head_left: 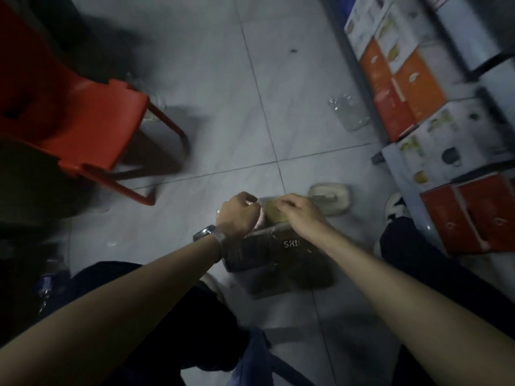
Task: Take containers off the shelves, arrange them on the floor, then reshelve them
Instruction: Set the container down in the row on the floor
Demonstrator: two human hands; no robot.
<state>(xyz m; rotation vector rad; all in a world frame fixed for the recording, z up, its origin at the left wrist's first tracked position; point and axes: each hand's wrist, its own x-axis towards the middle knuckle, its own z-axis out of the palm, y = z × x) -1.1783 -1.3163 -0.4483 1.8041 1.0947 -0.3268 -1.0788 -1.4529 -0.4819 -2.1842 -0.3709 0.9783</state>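
Both my hands are low over the tiled floor, on a container with a yellowish lid (271, 211). My left hand (238, 214), with a watch on its wrist, curls round the container's left side. My right hand (299, 211) rests on the lid with its fingers bent at the lid's edge. A dark box with white lettering (264, 249) lies on the floor right under my wrists. A clear rectangular container with a pale lid (330, 197) stands just beyond my right hand. A clear glass jar (348, 111) stands farther off by the shelves.
A red plastic chair (83, 126) stands at the left with a glass jar (156, 101) behind its leg. Orange and white boxed goods (404, 87) fill the low shelves along the right. My shoe (394, 206) is beside the shelf base. The picture is dim and blurred.
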